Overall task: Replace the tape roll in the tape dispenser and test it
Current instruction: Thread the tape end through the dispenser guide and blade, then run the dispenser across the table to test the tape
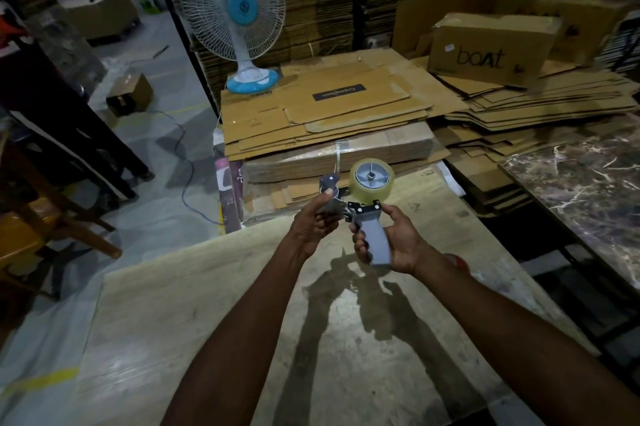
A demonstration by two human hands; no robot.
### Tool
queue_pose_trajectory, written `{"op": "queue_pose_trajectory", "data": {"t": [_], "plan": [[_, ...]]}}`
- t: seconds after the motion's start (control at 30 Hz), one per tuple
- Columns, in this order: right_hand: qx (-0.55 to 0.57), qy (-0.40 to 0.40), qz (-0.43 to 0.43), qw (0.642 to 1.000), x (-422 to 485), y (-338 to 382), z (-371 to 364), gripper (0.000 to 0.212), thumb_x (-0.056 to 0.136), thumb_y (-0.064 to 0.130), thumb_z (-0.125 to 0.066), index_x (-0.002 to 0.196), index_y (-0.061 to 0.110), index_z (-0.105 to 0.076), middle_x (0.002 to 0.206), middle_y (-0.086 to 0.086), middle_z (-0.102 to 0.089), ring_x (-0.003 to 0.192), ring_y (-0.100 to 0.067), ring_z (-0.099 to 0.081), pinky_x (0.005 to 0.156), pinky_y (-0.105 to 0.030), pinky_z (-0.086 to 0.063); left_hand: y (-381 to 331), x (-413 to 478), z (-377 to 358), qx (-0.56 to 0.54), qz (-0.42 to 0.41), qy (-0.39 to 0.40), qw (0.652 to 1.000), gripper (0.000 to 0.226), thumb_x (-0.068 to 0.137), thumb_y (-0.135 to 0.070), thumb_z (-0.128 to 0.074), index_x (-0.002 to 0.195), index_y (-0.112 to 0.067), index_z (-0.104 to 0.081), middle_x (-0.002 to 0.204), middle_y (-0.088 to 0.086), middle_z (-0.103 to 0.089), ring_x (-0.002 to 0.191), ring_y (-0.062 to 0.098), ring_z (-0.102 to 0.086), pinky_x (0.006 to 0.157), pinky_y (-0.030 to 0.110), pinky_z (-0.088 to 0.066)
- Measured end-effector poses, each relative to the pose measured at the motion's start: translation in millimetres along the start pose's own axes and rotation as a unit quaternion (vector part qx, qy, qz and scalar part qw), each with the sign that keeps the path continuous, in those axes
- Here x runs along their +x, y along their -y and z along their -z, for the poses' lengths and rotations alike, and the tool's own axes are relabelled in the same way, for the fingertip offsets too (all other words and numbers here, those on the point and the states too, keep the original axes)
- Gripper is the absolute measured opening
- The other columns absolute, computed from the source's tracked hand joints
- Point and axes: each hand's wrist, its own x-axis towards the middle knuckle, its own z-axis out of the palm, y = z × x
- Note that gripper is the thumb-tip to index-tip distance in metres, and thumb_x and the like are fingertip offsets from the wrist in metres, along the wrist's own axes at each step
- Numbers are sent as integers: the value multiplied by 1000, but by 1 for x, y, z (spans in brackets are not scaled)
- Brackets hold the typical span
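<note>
I hold a hand-held tape dispenser [356, 211] above a pale wooden table [214, 304]. My right hand [391, 242] is wrapped around its grey pistol handle. A clear tape roll [372, 185] sits on the dispenser's grey hub, up and right of the metal frame. My left hand [317, 221] grips the front end of the dispenser at the metal plate and grey guard. A thin strip of clear tape [336, 157] rises from the front end.
Stacks of flattened cardboard [329, 114] lie just beyond the table. A white and blue table fan [239, 17] stands on them at the left, a "boat" carton [491, 48] at the right. A marble slab [588, 183] lies to the right, wooden furniture and a cable at the left.
</note>
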Motion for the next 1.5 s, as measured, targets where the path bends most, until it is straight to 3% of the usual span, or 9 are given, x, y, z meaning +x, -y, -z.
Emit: {"op": "queue_pose_trajectory", "data": {"t": [0.23, 0.37, 0.43, 0.6, 0.77, 1.0, 1.13, 1.27, 1.5], "plan": [[-41, -36, -6, 998, 1, 13, -7, 53, 82, 55, -47, 87, 3, -60, 67, -4, -54, 53, -17, -51, 49, -25, -44, 1, 0, 5, -33, 52, 5, 998, 59, 91, -50, -71, 129, -6, -68, 108, 13, -74, 95, 23, -71, 84, 35, -53], [-92, -74, -3, 993, -2, 27, -2, 56, 81, 58, -50, 86, 3, -61, 66, -6, -57, 53, -19, -53, 51, -25, -44, -1, 4, 17, -82, 113, -7, 990, 67, 91, -61, -65, 99, 5, -73, 91, 20, -74, 86, 30, -72, 72, 29, -52], [-111, -84, -3, 990, -6, 34, 1, 56, 81, 58, -50, 86, 4, -61, 66, -7, -58, 53, -20, -54, 51, -25, -44, -1, 6, 25, -74, 133, -14, 988, 61, 94, -53, -66, 95, 8, -70, 83, 20, -73, 73, 26, -72, 62, 24, -54], [-169, -109, 9, 979, -14, 41, 5, 53, 79, 58, -52, 87, 6, -60, 69, -7, -56, 55, -20, -52, 51, -26, -45, -4, 11, 29, -36, 170, -15, 985, 18, 100, -14, -61, 88, 0, -65, 72, 9, -66, 51, 11, -63, 42, 13, -47], [-221, -104, -2, 970, -19, 40, 11, 55, 78, 59, -58, 88, 5, -57, 73, -10, -53, 56, -21, -49, 52, -29, -42, -11, 21, 37, 50, 174, -10, 983, 19, 106, -8, -53, 89, -5, -60, 70, 5, -57, 40, 5, -51, 36, 12, -38], [-253, -73, -8, 965, -18, 26, 12, 56, 88, 60, -56, 94, 5, -56, 80, -15, -56, 68, -29, -56, 65, -37, -48, -13, 30, 44, 262, 100, -50, 959, 30, 108, -24, -55, 97, -1, -71, 76, 6, -59, 62, 14, -55, 55, 22, -42], [-273, -83, 3, 958, -12, 11, 12, 60, 89, 63, -55, 94, 3, -59, 82, -17, -59, 75, -34, -61, 77, -43, -48, -8, 37, 47, 324, 42, -93, 941, 25, 102, -18, -65, 98, 4, -75, 72, 9, -62, 57, 16, -56, 52, 24, -43], [-288, -141, -2, 947, -13, -2, 12, 62, 89, 64, -50, 90, 3, -58, 75, -15, -59, 60, -28, -58, 58, -34, -48, -2, 46, 59, 337, -16, -137, 931, 21, 82, -9, -86, 68, 0, -74, 63, 15, -70, 45, 17, -61, 42, 22, -44], [-322, -188, -21, 928, 10, -24, 29, 71, 79, 73, -59, 107, 8, -52, 66, -10, -49, 51, -22, -42, 51, -32, -35, 40, 68, 83, 397, -10, -83, 914, 22, 96, -10, -70, 76, -3, -73, 68, 14, -67, 57, 19, -58, 54, 27, -44]]}}
